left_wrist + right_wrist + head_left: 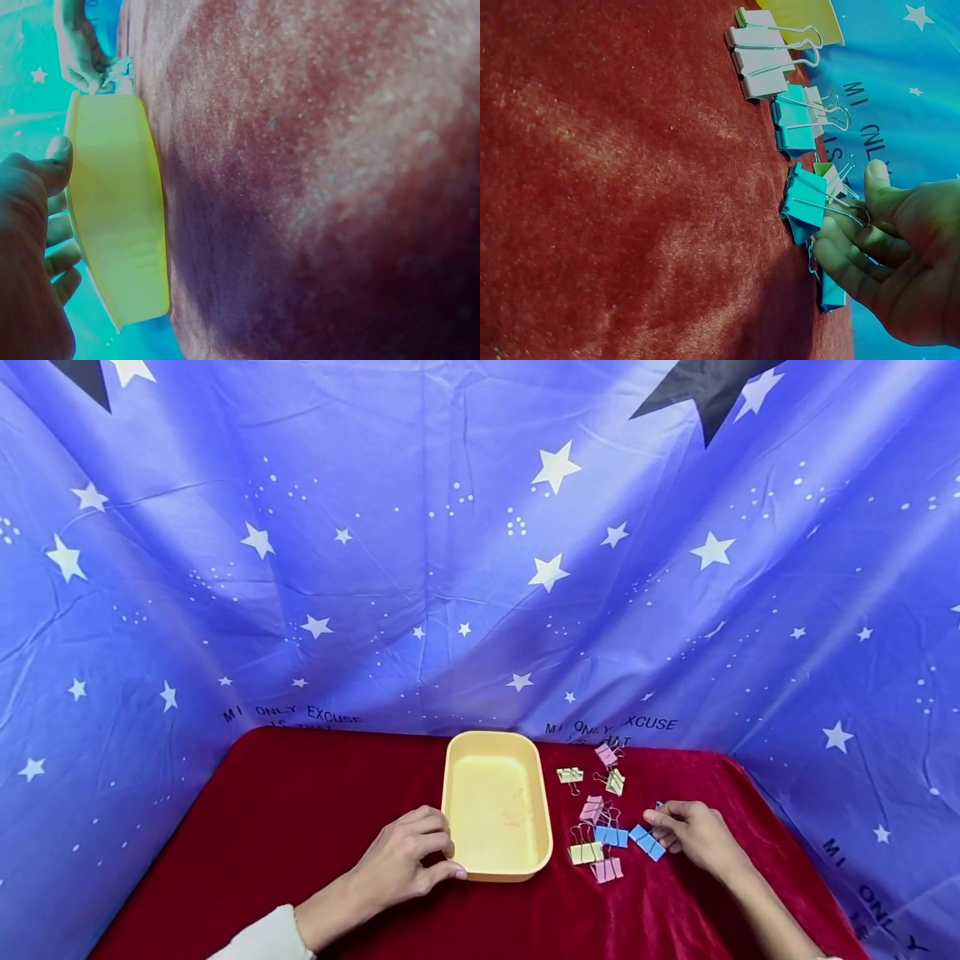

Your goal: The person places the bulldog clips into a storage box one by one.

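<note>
My left hand (412, 852) grips the near left corner of a yellow rectangular tray (546, 827), thumb at the front corner and curled fingers along the left rim. The left wrist view shows the thumb and fingertips at the tray's rim (72, 180). My right hand (697, 835) holds a blue binder clip (647, 842) by its wire handles, which reach between thumb and fingers in the right wrist view. A second blue clip (833, 292) lies just behind the fingers, partly hidden by them.
Between tray and right hand lie several more binder clips: pink (607, 869), yellow (585, 853) and blue (611, 837), some touching. Further back are yellow clips (570, 774) and a pink one (606, 755). Red velvet (315, 802) covers the table; a blue starry curtain (427, 568) hangs around it.
</note>
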The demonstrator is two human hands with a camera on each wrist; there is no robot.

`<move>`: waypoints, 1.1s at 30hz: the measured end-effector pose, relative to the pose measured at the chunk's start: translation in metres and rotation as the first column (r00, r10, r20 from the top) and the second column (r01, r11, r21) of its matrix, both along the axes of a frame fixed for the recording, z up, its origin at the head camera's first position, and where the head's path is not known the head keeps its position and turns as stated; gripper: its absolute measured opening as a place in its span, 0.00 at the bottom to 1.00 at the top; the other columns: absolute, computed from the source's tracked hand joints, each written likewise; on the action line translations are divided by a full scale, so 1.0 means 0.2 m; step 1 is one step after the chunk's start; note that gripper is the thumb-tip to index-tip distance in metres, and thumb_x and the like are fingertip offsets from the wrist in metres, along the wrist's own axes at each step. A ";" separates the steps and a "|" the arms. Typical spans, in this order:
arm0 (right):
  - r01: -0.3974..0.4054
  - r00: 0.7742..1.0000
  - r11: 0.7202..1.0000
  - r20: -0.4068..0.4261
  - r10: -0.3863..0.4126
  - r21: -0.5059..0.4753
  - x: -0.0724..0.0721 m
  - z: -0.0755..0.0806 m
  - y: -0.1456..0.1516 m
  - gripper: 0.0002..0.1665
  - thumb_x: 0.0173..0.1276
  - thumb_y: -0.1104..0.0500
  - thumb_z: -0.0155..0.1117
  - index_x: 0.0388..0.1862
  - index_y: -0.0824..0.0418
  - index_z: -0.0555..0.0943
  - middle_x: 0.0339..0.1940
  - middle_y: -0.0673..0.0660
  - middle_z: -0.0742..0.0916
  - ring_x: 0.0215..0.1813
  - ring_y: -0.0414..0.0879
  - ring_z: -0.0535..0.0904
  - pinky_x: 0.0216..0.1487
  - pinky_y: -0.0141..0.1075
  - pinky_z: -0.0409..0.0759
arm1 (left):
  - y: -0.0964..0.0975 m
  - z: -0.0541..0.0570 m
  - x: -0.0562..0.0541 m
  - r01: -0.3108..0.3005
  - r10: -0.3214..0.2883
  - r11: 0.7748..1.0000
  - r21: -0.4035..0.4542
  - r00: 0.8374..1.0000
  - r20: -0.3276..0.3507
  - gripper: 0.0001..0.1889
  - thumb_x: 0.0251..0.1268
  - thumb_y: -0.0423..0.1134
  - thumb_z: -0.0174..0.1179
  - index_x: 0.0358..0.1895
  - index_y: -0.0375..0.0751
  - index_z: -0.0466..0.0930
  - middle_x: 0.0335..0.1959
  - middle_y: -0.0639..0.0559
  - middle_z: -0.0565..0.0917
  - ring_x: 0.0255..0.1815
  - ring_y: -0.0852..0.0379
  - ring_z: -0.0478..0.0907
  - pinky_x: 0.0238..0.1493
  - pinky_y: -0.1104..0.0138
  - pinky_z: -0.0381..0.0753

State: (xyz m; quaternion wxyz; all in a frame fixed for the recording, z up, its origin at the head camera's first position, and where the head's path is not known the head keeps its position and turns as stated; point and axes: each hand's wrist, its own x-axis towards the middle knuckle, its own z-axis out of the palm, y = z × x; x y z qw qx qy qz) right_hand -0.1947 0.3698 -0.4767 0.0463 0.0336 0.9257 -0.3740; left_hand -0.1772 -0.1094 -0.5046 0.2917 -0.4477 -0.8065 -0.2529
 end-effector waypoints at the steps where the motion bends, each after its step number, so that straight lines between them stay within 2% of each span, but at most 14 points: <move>1: 0.000 1.000 1.000 0.004 0.000 -0.017 0.00 0.00 0.00 0.16 0.85 0.57 0.68 0.42 0.70 0.89 0.32 0.56 0.92 0.34 0.43 0.88 0.36 0.36 0.91 | 0.00 0.00 0.00 0.001 -0.001 1.000 0.000 1.000 0.005 0.18 0.55 0.50 0.87 0.28 0.53 0.82 0.35 0.63 0.83 0.49 0.62 0.84 0.56 0.72 0.85; 11: -0.003 0.999 0.995 0.032 0.006 -0.098 -0.02 -0.01 0.03 0.17 0.86 0.60 0.67 0.41 0.74 0.90 0.29 0.57 0.92 0.32 0.42 0.89 0.36 0.36 0.92 | 0.00 0.01 -0.01 0.042 -0.043 0.999 0.024 0.998 0.039 0.18 0.53 0.47 0.88 0.29 0.50 0.84 0.35 0.61 0.83 0.47 0.62 0.83 0.54 0.74 0.85; 20: -0.009 1.000 0.994 0.028 0.012 -0.110 -0.03 -0.01 0.03 0.16 0.84 0.62 0.68 0.41 0.76 0.90 0.28 0.57 0.91 0.31 0.43 0.88 0.35 0.38 0.93 | 0.01 0.00 -0.01 0.033 -0.034 0.999 0.029 0.999 0.030 0.19 0.50 0.51 0.90 0.28 0.49 0.86 0.35 0.61 0.83 0.46 0.62 0.83 0.53 0.74 0.85; 25: 0.007 1.000 0.995 0.031 -0.004 -0.099 -0.02 0.00 0.03 0.15 0.83 0.62 0.69 0.40 0.74 0.90 0.27 0.56 0.91 0.30 0.44 0.89 0.35 0.38 0.93 | 0.02 0.00 -0.02 0.025 -0.025 0.999 0.028 1.000 0.005 0.19 0.49 0.51 0.90 0.27 0.51 0.85 0.33 0.62 0.83 0.45 0.63 0.82 0.51 0.74 0.85; 33: 0.030 0.999 0.997 0.021 -0.028 -0.067 -0.04 0.02 0.03 0.16 0.84 0.60 0.69 0.40 0.73 0.91 0.26 0.55 0.91 0.30 0.43 0.89 0.34 0.37 0.92 | 0.02 -0.01 -0.03 0.065 -0.061 0.996 0.059 0.995 -0.074 0.19 0.49 0.51 0.90 0.25 0.53 0.85 0.30 0.62 0.82 0.41 0.65 0.80 0.49 0.76 0.84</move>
